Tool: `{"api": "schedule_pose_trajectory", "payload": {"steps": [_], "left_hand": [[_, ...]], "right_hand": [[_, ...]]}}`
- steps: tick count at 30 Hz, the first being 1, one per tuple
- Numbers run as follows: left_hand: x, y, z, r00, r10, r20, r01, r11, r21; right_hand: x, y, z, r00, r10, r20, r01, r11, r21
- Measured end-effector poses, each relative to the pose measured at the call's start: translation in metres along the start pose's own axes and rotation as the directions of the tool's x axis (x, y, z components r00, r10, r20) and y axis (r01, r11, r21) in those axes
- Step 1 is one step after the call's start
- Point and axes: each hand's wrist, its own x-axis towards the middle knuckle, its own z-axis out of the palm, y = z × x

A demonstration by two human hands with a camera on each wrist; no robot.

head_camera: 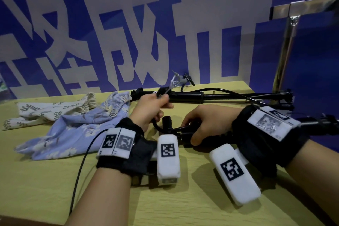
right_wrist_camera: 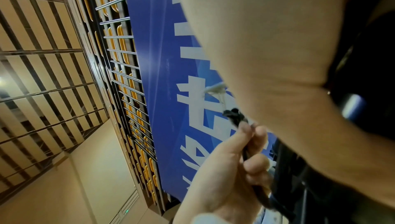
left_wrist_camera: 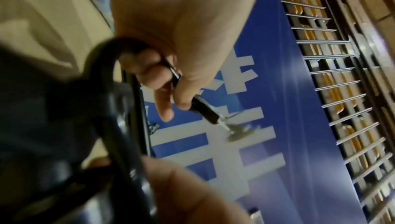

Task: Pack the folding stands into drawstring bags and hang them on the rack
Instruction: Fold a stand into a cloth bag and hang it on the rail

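right now, left hand (head_camera: 152,108) curled round a thin black arm (left_wrist_camera: 198,102) of the near folding stand (head_camera: 170,126), clear clip (head_camera: 175,80) at its tip pointing up and away. right hand (head_camera: 205,124) clamped over that stand's black body, long axis running left to right under both wrists. blue drawstring bag (head_camera: 77,128) just left of the left hand, so that hand nearer; leaf-print bag (head_camera: 49,110) behind it. second stand (head_camera: 211,95) stretched out beyond the hands, along the blue wall. bag mouth hard to make out; near stand's right end cut off; rack not identifiable.
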Motion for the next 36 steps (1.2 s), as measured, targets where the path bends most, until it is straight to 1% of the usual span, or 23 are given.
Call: {"api": "schedule_pose_trajectory", "payload": {"steps": [1, 3, 7, 10, 11, 14, 17, 21, 25, 27, 30, 33, 34, 36], "left_hand": [[-0.002, 0.000, 0.003, 0.999, 0.033, 0.036, -0.037, 0.991, 0.125], [-0.004, 0.000, 0.007, 0.995, 0.035, 0.097, -0.060, 0.962, 0.265], [-0.008, 0.004, 0.008, 0.993, -0.008, 0.114, -0.033, 0.935, 0.353], [-0.011, 0.004, 0.012, 0.983, -0.066, 0.174, -0.028, 0.873, 0.487], [-0.011, 0.004, 0.014, 0.978, -0.088, 0.187, -0.022, 0.857, 0.516], [-0.012, 0.005, 0.015, 0.964, -0.119, 0.236, -0.027, 0.844, 0.536], [-0.013, 0.005, 0.016, 0.949, -0.164, 0.269, -0.029, 0.805, 0.592], [-0.015, 0.007, 0.015, 0.953, -0.180, 0.243, -0.014, 0.776, 0.631], [-0.014, 0.006, 0.013, 0.942, -0.180, 0.283, -0.028, 0.798, 0.601], [-0.015, 0.006, 0.014, 0.941, -0.160, 0.298, -0.042, 0.819, 0.572], [-0.015, 0.006, 0.016, 0.944, -0.152, 0.293, -0.030, 0.844, 0.535], [-0.014, 0.006, 0.016, 0.940, -0.159, 0.300, -0.012, 0.869, 0.496], [-0.013, 0.005, 0.016, 0.941, -0.164, 0.297, 0.002, 0.878, 0.478], [-0.010, 0.003, 0.015, 0.956, -0.144, 0.255, 0.024, 0.906, 0.422]], "right_hand": [[0.001, -0.001, 0.001, 1.000, 0.003, -0.014, -0.003, 1.000, 0.008], [0.001, -0.001, 0.002, 0.999, 0.023, -0.040, -0.022, 0.999, 0.024], [-0.001, -0.001, 0.001, 0.995, 0.042, -0.085, -0.042, 0.999, 0.002], [0.002, 0.001, 0.000, 0.984, 0.070, -0.165, -0.068, 0.998, 0.017], [0.004, 0.002, 0.001, 0.981, 0.090, -0.174, -0.086, 0.996, 0.029], [0.010, 0.006, 0.001, 0.973, 0.151, -0.178, -0.148, 0.989, 0.029], [0.012, 0.008, 0.003, 0.972, 0.141, -0.189, -0.134, 0.990, 0.048], [0.013, 0.006, 0.006, 0.974, 0.034, -0.224, -0.025, 0.999, 0.041], [0.013, 0.007, 0.006, 0.972, -0.037, -0.233, 0.030, 0.999, -0.034], [0.012, 0.008, 0.007, 0.981, -0.029, -0.193, 0.014, 0.997, -0.078], [0.013, 0.010, 0.008, 0.991, 0.027, -0.129, -0.043, 0.992, -0.119], [0.013, 0.010, 0.008, 0.992, 0.052, -0.113, -0.063, 0.993, -0.096], [0.013, 0.010, 0.009, 0.993, 0.054, -0.108, -0.064, 0.993, -0.099], [0.012, 0.009, 0.009, 0.994, 0.071, -0.087, -0.083, 0.987, -0.137]]}}
